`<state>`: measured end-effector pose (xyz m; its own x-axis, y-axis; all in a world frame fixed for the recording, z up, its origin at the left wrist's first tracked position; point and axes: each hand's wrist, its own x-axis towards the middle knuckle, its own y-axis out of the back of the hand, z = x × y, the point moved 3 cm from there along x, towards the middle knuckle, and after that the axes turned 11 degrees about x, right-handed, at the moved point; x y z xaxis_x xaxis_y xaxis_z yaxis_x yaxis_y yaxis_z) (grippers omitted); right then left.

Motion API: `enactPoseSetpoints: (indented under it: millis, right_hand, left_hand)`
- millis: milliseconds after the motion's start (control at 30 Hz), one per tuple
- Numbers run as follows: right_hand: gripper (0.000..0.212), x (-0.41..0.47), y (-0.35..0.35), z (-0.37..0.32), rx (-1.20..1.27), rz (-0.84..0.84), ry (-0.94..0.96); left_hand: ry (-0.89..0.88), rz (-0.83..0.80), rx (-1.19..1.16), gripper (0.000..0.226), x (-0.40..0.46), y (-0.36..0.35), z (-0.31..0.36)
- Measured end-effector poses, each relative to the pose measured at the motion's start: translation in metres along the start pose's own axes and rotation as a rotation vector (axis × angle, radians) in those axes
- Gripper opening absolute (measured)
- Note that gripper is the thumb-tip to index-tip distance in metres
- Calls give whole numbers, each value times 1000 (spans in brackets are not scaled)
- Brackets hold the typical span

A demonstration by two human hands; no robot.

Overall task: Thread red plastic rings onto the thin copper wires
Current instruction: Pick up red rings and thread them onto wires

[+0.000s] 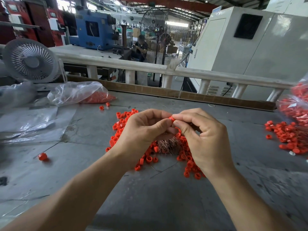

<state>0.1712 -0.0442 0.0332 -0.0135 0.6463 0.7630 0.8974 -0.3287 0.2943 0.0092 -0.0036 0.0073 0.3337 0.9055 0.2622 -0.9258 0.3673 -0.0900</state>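
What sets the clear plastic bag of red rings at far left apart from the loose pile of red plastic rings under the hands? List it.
The clear plastic bag encloses its rings; the loose pile lies bare on the table. The bag sits far left, untouched; the pile lies beneath both hands, mixed with copper wires. Both hold red rings.

Near half of table (158, 197) bare, wide room between and beside both forearms. Centre blocked: ring pile (150, 157) with copper wire bundle (168, 145) directly under the hands (171, 129). Left side: loose ring on a wire (43, 156) alone on open surface, flat plastic sheet (33, 124) behind it, bag of rings (80, 94) and fan (30, 61) at far left. Right edge: second ring heap (290, 137) and bags (295, 109); clear strip of table between it and the centre pile. Far side open up to cardboard strip (183, 95) and railing (166, 70).
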Motion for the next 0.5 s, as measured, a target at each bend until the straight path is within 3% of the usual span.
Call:
enactPoseSetpoints:
  millis: [300, 500]
  right_hand:
    - [16, -3, -9, -4, -126, -17, 11]
    - [14, -8, -18, -8, -361, 82, 132]
  left_hand:
    - [50, -2, -56, 34, 1, 1, -3]
    - [151, -29, -86, 23, -1, -1, -6]
